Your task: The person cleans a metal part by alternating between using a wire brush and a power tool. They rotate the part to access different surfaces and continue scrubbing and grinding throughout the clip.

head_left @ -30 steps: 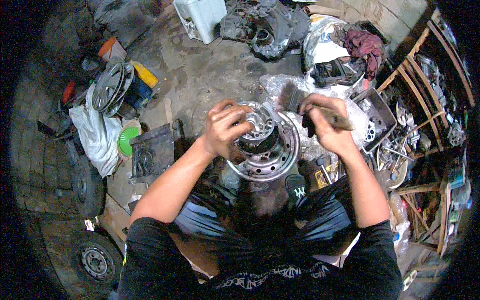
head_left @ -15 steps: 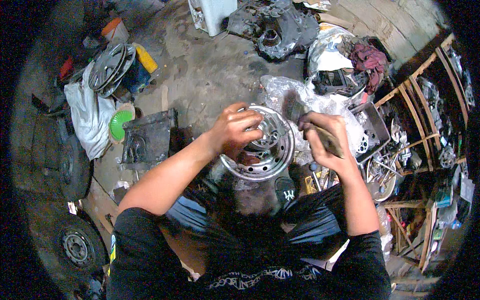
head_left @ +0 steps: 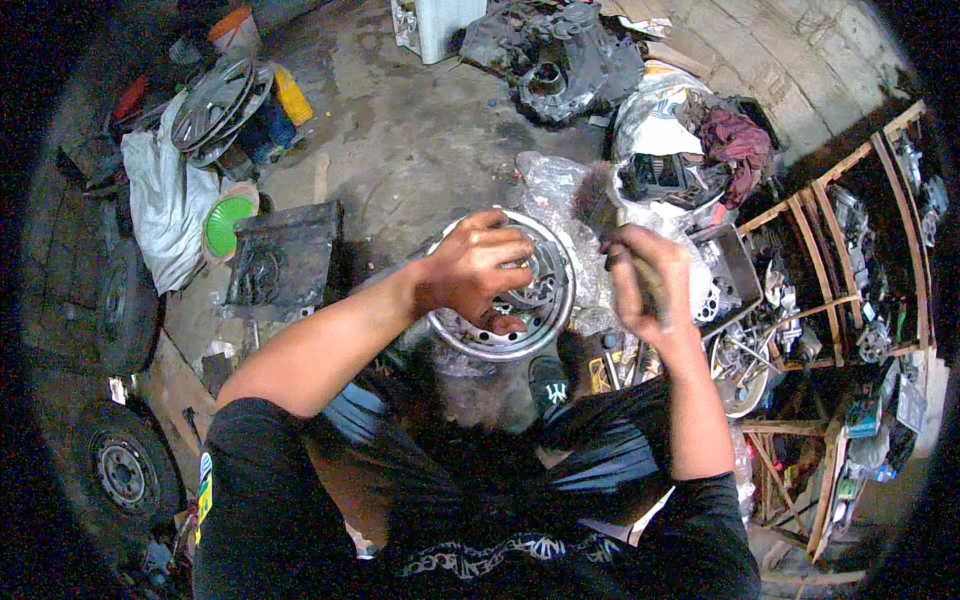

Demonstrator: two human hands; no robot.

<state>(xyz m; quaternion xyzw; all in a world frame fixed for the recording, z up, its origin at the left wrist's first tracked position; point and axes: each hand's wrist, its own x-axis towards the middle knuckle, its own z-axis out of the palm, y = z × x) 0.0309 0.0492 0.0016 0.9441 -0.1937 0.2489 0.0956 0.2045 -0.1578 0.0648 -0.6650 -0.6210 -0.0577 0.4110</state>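
A silver wheel rim [head_left: 548,328] lies on the floor in front of me. My left hand [head_left: 478,268] reaches over its left side, fingers curled at the edge of a round metal part [head_left: 541,280] inside the rim. The palm side of that grip is hidden. To the right of the rim, my right hand [head_left: 652,278] is closed round the wooden handle of a brush [head_left: 599,203]. The brush's dark bristles point up and away from me, blurred by motion. They are apart from the metal part.
Crumpled clear plastic [head_left: 553,183] spreads beyond the rim. A large dark metal casing [head_left: 560,70] stands at the far side. To the right are a grey tray [head_left: 738,275] of parts and wooden shelving [head_left: 815,235]. At left lie a dark panel [head_left: 285,258] and a tyre [head_left: 125,470].
The whole view has shifted slightly, moving the rim a little to the left. The brush now stands more upright in my right hand. My left hand stays at the metal part.
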